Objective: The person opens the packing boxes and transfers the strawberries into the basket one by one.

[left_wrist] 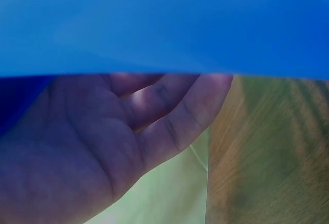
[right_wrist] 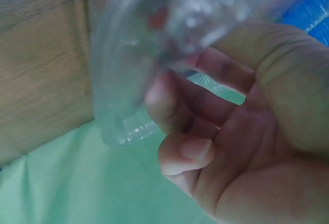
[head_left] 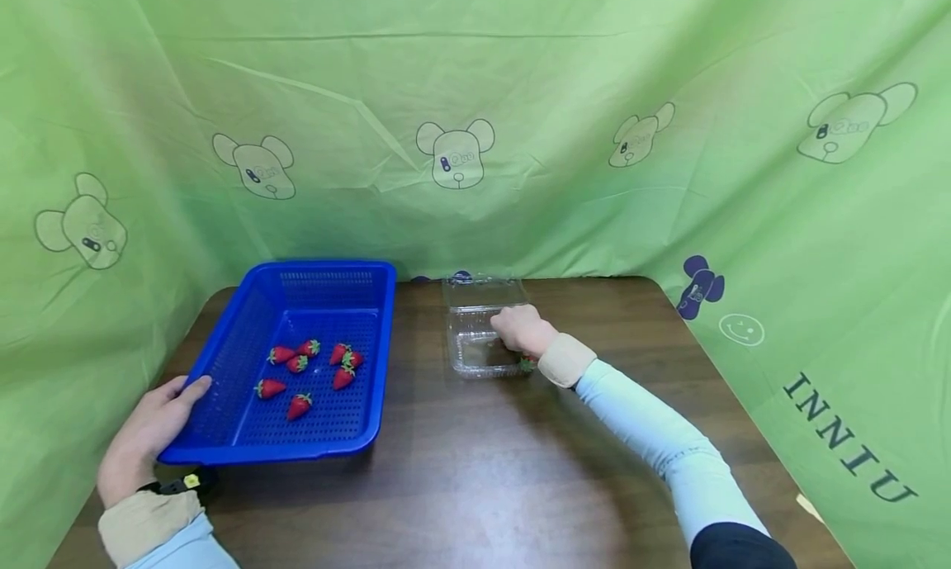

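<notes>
My left hand point(head_left: 159, 420) grips the left side of a blue plastic basket point(head_left: 253, 452), thumb over the rim and fingers underneath. In the left wrist view those fingers point(left_wrist: 175, 116) pass behind the blue wall. Several red strawberries point(head_left: 300, 405) with green leaves lie inside the basket. My right hand point(head_left: 523, 329) is over a clear plastic box point(head_left: 468, 369) with its lid folded back. Under the wrist, a strawberry point(head_left: 527, 362) shows at the box's right side. In the right wrist view the fingers curl, their tips behind clear plastic; I cannot tell what they hold.
Both containers stand on a brown wooden table point(head_left: 461, 486). A green cloth point(head_left: 565, 222) printed with bear heads hangs behind and along the sides. The basket is left of the box, with a strip of tabletop between them.
</notes>
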A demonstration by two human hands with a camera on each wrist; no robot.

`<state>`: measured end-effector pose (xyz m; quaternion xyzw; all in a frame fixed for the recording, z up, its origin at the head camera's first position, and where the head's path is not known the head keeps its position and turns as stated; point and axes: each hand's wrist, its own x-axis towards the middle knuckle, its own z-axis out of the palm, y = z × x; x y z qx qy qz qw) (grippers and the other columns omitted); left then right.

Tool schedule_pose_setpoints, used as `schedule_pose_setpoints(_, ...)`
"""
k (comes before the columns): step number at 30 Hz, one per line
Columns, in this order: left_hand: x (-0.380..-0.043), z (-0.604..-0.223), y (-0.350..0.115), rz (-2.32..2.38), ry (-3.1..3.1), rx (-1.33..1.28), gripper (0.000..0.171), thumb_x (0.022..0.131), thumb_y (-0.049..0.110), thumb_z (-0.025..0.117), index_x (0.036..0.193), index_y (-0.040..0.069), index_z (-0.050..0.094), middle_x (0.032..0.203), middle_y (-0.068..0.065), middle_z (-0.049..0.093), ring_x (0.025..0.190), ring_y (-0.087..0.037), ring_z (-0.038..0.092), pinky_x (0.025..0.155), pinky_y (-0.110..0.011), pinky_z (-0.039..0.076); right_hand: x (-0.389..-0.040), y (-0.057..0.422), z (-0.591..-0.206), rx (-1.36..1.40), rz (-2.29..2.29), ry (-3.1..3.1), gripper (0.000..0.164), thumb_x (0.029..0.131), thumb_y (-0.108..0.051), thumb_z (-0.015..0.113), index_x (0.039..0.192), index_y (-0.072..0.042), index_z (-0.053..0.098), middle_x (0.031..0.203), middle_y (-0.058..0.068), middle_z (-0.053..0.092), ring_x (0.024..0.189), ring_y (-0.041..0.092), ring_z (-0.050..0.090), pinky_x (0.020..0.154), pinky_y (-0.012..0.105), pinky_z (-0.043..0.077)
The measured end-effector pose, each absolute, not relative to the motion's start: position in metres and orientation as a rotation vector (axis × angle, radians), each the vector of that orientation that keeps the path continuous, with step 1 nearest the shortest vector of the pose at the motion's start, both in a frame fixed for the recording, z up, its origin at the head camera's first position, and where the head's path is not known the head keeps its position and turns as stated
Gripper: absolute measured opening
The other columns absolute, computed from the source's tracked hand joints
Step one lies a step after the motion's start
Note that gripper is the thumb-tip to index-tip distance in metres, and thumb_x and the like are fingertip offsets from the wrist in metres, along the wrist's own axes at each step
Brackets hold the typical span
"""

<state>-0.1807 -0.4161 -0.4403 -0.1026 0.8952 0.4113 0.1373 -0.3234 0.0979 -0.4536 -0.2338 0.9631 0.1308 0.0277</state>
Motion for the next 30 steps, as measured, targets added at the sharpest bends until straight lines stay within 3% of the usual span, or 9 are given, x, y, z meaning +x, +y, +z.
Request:
schedule_pose_setpoints(6,-0.183,-0.440,-0.416,1.174,2.600,-0.281,0.081,0.097,0.063,0.026,0.143,-0.004,0.027,0.101,-0.013,0.067,0.078,-0.015,0.064,0.066,-0.033,0.051,-0.328,0.097,-0.444,-0.752,0.262,3.029,0.028,0.083,-0.021,0.066,0.063,-0.019,0.046,0.074,0.003,0.063,0.065,0.022,0.059,0.055,0.044,0.049)
schedule_pose_setpoints(10,-0.183,-0.440,-0.418,1.133,2.616,-0.279,0.081,0.098,0.061,0.023,0.143,-0.006,0.026,0.108,-0.021,0.064,0.080,-0.015,0.063,0.066,-0.032,0.050,-0.331,0.092,-0.439,-0.893,0.085,3.076,0.025,0.084,-0.022,0.063,0.068,-0.017,0.044,0.064,-0.002,0.050,0.058,0.017,0.049,0.051,0.038,0.044)
schedule_pose_setpoints(17,-0.184,-0.442,-0.419,1.104,2.637,-0.264,0.081,0.098,0.061,0.024,0.142,-0.006,0.028,0.105,-0.020,0.064,0.079,-0.014,0.062,0.066,-0.031,0.049,-0.334,0.080,-0.430,-1.047,-0.129,3.133,0.026,0.089,-0.025,0.059,0.072,-0.016,0.041,0.060,-0.006,0.035,0.051,0.011,0.037,0.046,0.027,0.031)
schedule_pose_setpoints(22,-0.184,-0.442,-0.422,1.125,2.594,-0.292,0.083,0.097,0.063,0.023,0.142,-0.006,0.025,0.110,-0.024,0.062,0.080,-0.017,0.063,0.066,-0.033,0.050,-0.334,0.057,-0.417,-1.128,-0.233,3.165,0.025,0.091,-0.027,0.057,0.074,-0.016,0.043,0.062,-0.006,0.037,0.053,0.010,0.039,0.048,0.025,0.031)
schedule_pose_setpoints(30,-0.185,-0.442,-0.419,1.208,2.512,-0.326,0.086,0.095,0.066,0.025,0.143,-0.006,0.024,0.107,-0.018,0.064,0.080,-0.019,0.066,0.068,-0.036,0.053,-0.325,0.016,-0.394,-1.164,-0.373,3.125,0.024,0.093,-0.034,0.056,0.079,-0.014,0.053,0.064,-0.007,0.045,0.057,0.011,0.046,0.051,0.023,0.036)
